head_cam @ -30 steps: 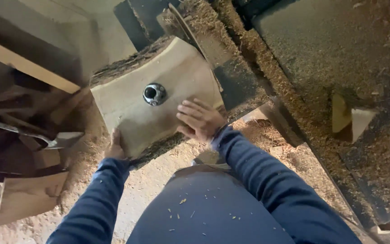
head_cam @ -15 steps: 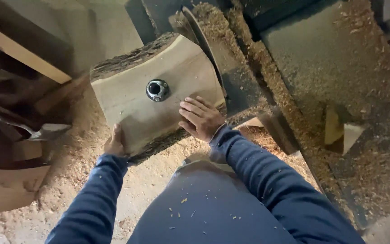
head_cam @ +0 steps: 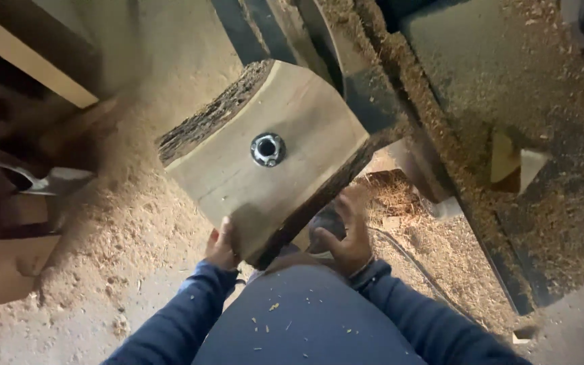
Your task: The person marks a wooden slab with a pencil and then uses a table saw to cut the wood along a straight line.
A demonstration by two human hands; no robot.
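Sawdust [head_cam: 123,230] lies thick on the floor. A pale, smooth-sawn wood slab [head_cam: 265,176], with rough dark bark along its edges and a round metal fitting [head_cam: 268,149] set in its face, tilts against the sawdust-strewn saw machine [head_cam: 508,135]. Left hand [head_cam: 222,247] has its fingers curled on the slab's lower edge; right hand [head_cam: 347,233], fingers spread open, presses its dark underside.

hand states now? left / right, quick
Left hand: gripping the near lower corner of the wood block.
Right hand: fingers spread open against the block's bark underside, supporting it, not closed around it.
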